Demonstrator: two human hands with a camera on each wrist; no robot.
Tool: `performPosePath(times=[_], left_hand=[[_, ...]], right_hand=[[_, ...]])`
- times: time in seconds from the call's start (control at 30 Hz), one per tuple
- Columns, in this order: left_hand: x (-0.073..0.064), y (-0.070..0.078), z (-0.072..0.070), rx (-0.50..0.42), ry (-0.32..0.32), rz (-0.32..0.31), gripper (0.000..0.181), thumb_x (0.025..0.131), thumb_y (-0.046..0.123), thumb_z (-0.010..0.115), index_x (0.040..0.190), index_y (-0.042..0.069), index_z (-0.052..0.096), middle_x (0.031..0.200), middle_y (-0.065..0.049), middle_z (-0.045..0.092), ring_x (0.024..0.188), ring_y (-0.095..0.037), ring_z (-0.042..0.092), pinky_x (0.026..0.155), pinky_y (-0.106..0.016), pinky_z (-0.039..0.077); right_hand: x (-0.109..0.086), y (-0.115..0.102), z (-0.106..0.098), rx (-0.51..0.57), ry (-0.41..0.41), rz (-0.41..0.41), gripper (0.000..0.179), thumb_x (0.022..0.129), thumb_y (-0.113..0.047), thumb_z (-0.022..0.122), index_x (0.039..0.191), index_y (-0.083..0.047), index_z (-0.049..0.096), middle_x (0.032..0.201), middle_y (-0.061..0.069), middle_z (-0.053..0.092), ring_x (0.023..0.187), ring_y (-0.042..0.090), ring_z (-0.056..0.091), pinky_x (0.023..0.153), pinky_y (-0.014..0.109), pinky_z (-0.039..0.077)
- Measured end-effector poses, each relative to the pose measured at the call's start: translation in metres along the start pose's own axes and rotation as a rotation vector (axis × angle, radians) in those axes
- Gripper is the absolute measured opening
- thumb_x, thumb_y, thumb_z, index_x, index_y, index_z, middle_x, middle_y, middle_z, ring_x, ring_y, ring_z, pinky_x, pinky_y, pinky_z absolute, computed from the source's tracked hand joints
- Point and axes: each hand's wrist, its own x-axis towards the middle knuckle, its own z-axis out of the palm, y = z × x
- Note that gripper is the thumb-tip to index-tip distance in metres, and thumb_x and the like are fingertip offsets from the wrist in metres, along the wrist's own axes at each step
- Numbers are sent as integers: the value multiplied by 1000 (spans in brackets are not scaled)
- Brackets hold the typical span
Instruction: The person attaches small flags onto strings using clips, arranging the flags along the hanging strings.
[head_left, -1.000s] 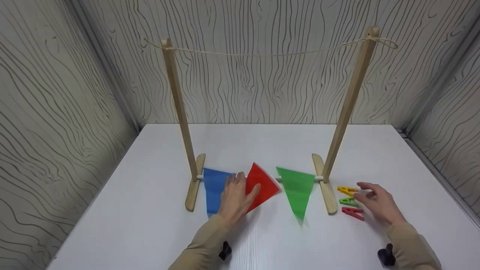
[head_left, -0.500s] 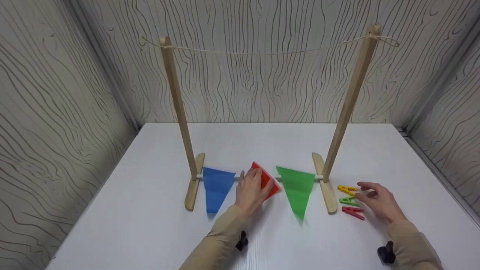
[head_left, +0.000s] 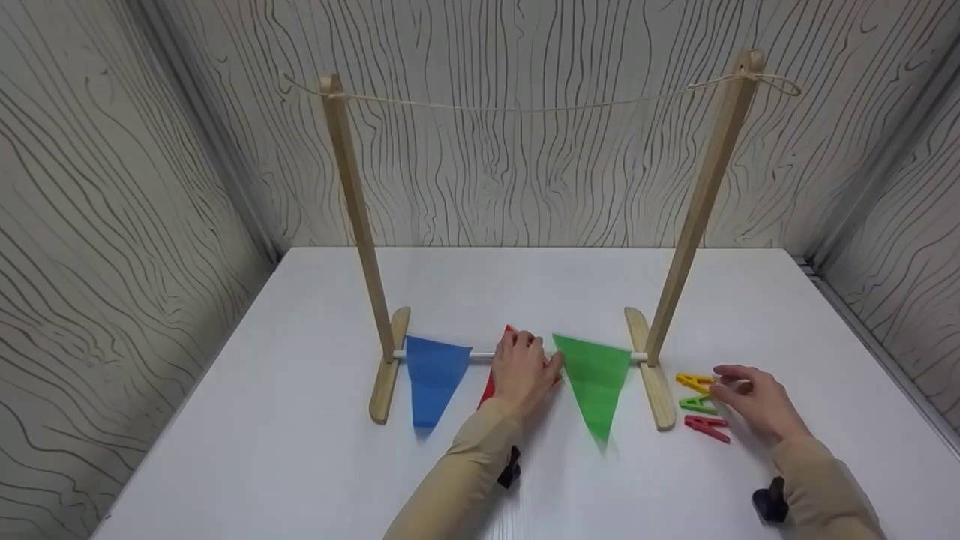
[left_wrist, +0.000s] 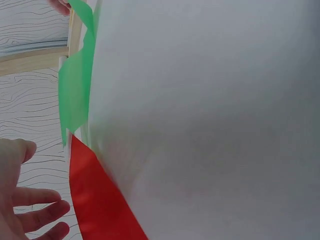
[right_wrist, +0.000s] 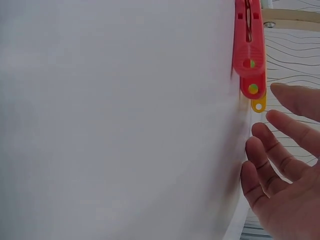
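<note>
My left hand (head_left: 521,375) hovers over the red triangular pennant (head_left: 489,390) in the head view and hides most of it. In the left wrist view its fingers are loosely bent, with a gap between them and the red paper. To its right lies a green pennant (head_left: 596,379), and to its left a blue pennant (head_left: 435,379). My right hand (head_left: 761,403) rests beside a yellow clothespin (head_left: 694,382), a green clothespin (head_left: 698,404) and a red clothespin (head_left: 706,428). The right wrist view has its fingers relaxed, holding nothing.
Two wooden posts, a left post (head_left: 358,217) and a right post (head_left: 701,210), stand on flat feet. A thin string (head_left: 517,110) sags between their tops. A white rod (head_left: 482,356) joins them low down, near the pennants. Patterned walls (head_left: 517,180) enclose the white table (head_left: 285,450).
My left hand has moved right, from between the blue and red pennants to over the red one, uncovering the blue pennant. The right hand has stayed by the clothespins.
</note>
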Motion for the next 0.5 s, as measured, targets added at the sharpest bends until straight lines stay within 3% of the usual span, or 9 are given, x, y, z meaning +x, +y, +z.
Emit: performPosePath(times=[0.2, 0.5], left_hand=[[5, 7, 7, 48, -50, -41, 41, 99, 45, 59, 85, 10, 73, 113, -8, 66, 114, -27, 55, 104, -41, 47], [15, 13, 17, 24, -88, -110, 45, 98, 47, 59, 76, 10, 71, 120, -9, 63, 125, -30, 51, 111, -43, 43]], right_hand=[[2, 4, -1, 4, -6, -5, 58, 100, -32, 63, 141, 5, 48, 133, 30, 52, 114, 38, 50, 87, 34, 45], [5, 4, -4, 0, -22, 14, 57, 96, -28, 68, 140, 4, 50, 135, 31, 50, 112, 39, 47, 88, 36, 44]])
